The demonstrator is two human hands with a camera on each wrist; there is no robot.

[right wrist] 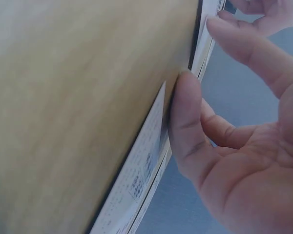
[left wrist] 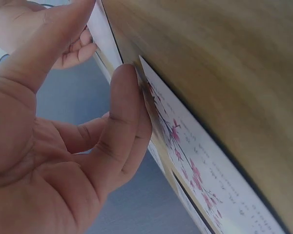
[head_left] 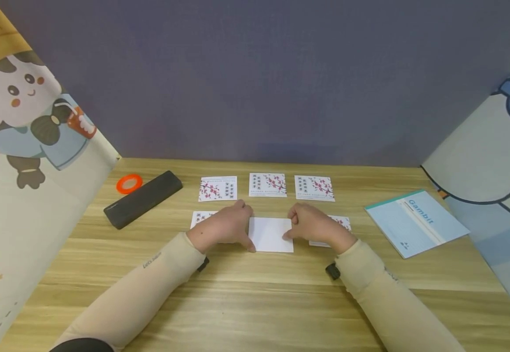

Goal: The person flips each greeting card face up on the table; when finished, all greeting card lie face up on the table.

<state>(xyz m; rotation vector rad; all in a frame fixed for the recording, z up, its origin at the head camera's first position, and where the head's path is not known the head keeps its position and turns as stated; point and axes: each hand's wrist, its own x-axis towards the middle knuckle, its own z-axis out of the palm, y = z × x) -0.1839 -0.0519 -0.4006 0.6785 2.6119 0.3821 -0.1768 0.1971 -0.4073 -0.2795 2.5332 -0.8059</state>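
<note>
A blank white card (head_left: 270,235) lies on the table between both hands. My left hand (head_left: 230,224) is at its left edge, the thumb (left wrist: 56,41) reaching to the lower corner and the other fingers set down beside the card. On the opposite side, my right hand (head_left: 311,226) touches the right edge with its thumb (right wrist: 244,46), its forefinger beside the card. Under the left forearm and hand shows part of a blossom-printed card (head_left: 200,217). Another blossom card (head_left: 342,222) is partly hidden by the right hand.
Behind the hands lies a row of blossom cards: left (head_left: 218,189), middle (head_left: 267,185) and right (head_left: 314,188). A long black case (head_left: 143,199) and an orange ring (head_left: 129,184) are at the left. A Gambit notebook (head_left: 416,223) lies at the right. A grey partition (head_left: 272,83) stands behind.
</note>
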